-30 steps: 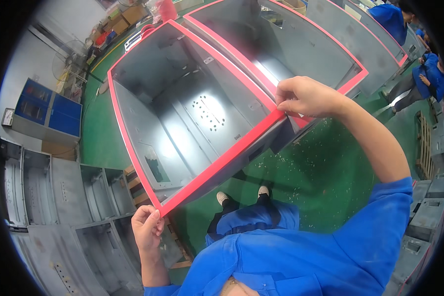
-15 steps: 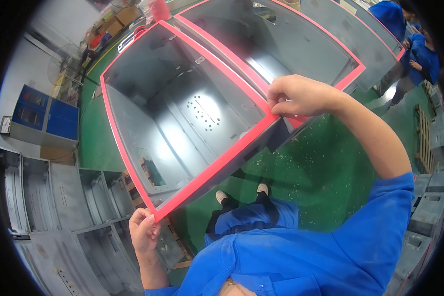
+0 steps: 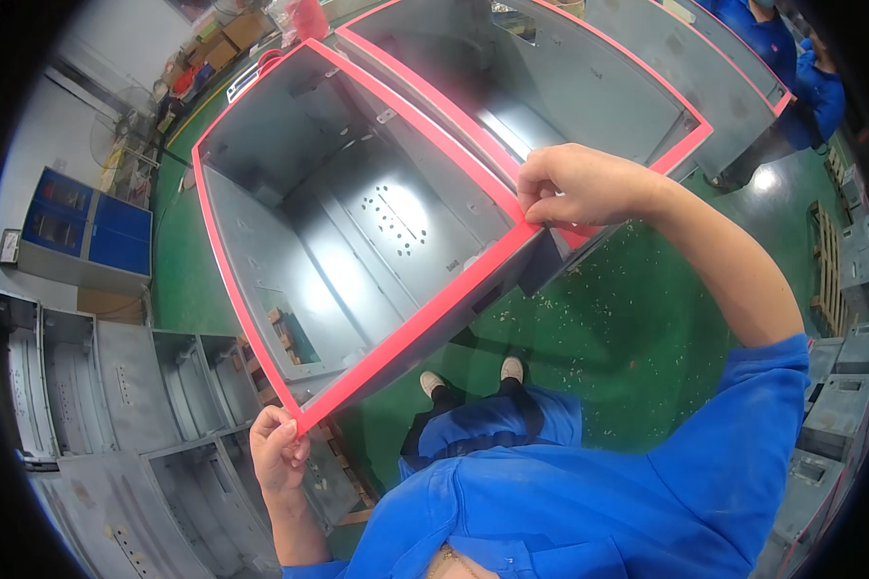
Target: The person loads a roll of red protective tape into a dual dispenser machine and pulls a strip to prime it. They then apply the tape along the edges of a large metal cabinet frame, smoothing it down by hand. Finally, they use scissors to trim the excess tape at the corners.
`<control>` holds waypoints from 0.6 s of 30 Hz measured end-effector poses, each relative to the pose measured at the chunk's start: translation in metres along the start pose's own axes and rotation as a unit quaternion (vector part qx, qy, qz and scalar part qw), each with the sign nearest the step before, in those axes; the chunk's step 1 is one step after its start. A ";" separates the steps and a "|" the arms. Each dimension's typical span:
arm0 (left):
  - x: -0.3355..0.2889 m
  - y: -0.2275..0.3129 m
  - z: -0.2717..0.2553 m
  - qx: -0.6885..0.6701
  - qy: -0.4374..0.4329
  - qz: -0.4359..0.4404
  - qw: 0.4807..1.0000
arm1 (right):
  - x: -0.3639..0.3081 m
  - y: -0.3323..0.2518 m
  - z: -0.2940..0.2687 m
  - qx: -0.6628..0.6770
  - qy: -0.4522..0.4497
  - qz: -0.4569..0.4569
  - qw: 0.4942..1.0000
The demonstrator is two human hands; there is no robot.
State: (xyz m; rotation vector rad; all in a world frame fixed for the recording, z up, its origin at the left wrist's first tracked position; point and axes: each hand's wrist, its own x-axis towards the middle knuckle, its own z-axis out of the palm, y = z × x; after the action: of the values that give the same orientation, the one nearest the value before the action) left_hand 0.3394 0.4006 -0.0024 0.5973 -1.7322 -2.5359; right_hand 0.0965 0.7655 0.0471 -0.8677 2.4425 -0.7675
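A large grey sheet-metal cabinet (image 3: 261, 232) lies with its open side up, its rim covered by pinkish-red tape (image 3: 410, 335). My left hand (image 3: 280, 449) pinches the tape at the near left corner, thumb pressed against the fingers. At the near right corner, my right hand (image 3: 579, 188) has thumb and forefinger closed together on the tape edge. Between the two hands the near strip runs straight along the rim. Rows of dark holes and a bright light reflection show on the cabinet's inner floor.
A second cabinet with red-taped rim (image 3: 695, 145) stands close on the right. Beyond it, people in blue (image 3: 763, 43) work beside another cabinet. Grey metal housings (image 3: 198, 497) are stacked at the left, near a blue-doored cupboard (image 3: 121, 236). A wooden pallet (image 3: 827, 261) lies at the right.
Both hands keep their places at the two corners; the view has shifted slightly. At the upper right, the people in blue have changed position.
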 end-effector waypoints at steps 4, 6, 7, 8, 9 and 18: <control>0.000 -0.001 0.000 -0.005 -0.004 0.000 1.000 | 0.000 -0.001 0.000 -0.001 -0.002 0.005 1.000; 0.000 -0.001 -0.001 -0.005 -0.009 0.000 1.000 | -0.002 -0.004 -0.001 0.009 -0.009 0.022 1.000; 0.000 -0.001 -0.001 -0.004 -0.007 0.001 1.000 | -0.002 -0.007 -0.002 0.023 -0.017 0.041 0.999; 0.000 -0.001 0.000 -0.004 -0.006 0.002 1.000 | -0.002 -0.008 -0.002 0.036 -0.025 0.060 0.997; 0.000 -0.001 0.001 -0.003 -0.004 0.003 1.000 | -0.002 -0.007 -0.001 0.021 -0.014 0.039 0.999; 0.001 -0.001 -0.002 -0.007 -0.009 0.003 1.000 | -0.001 -0.003 0.000 0.008 -0.004 0.021 1.000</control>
State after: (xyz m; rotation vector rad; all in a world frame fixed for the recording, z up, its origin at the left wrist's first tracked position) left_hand 0.3393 0.3986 -0.0042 0.5683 -1.7186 -2.5547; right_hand 0.0987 0.7641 0.0488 -0.8095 2.4361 -0.7660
